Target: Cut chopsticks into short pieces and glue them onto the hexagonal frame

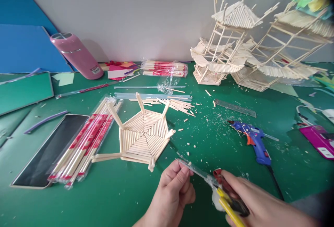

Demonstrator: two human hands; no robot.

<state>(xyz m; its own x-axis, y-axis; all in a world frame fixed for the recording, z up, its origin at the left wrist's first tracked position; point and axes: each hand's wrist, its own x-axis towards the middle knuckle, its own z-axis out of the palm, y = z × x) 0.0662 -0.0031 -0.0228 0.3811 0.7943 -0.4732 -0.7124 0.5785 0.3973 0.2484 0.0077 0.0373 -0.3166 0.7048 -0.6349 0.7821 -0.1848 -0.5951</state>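
Observation:
At the lower middle, my left hand [174,183] is closed in a pinch, with a small pale wooden stick [190,163] showing at its fingertips. My right hand [250,199] grips scissors [221,194] with yellow and dark red handles. Their narrow blades point left and reach my left fingertips; whether they touch the stick is hard to see. Something whitish and translucent clings near the pivot. Just beyond my left hand lies a hexagonal wooden-stick frame [144,133] with stick posts rising from its corners.
A blue glue gun [250,138] lies right, its cord running near my right hand. Packed chopsticks [83,143] and a dark tablet-like panel [47,154] lie left. Behind are loose sticks [177,106], a pink bottle [78,56] and stick pagodas [224,46]. Scraps litter the green table [117,199].

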